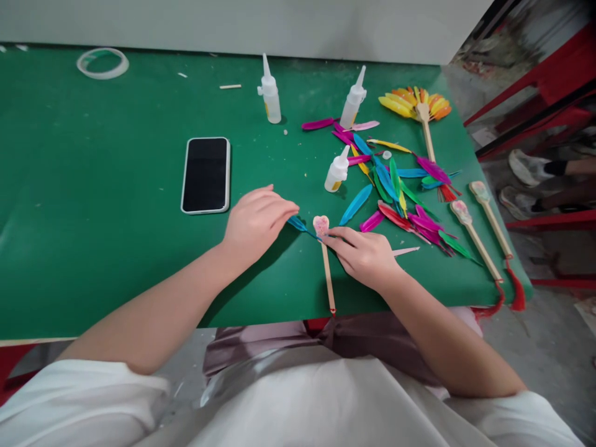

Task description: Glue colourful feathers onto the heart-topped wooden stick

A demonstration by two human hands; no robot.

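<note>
A wooden stick (328,273) with a heart-shaped, pink-patterned head lies on the green table (116,248), its lower end at the front edge. My left hand (258,223) is closed, pinching the outer end of a blue feather (298,223) to the left of the heart. The feather's quill reaches the base of the heart. There my right hand (361,251) is closed, its fingertips pressed together at the heart's lower right, by the quill tip. Several loose coloured feathers (395,183) are scattered beyond my right hand.
White glue bottles (337,170) stand past my hands. A phone (205,176) lies left, a tape roll (102,64) at the far left. A finished yellow-orange feather fan (423,115) and two more sticks (475,239) lie right. Another person's feet (528,166) show beyond the table.
</note>
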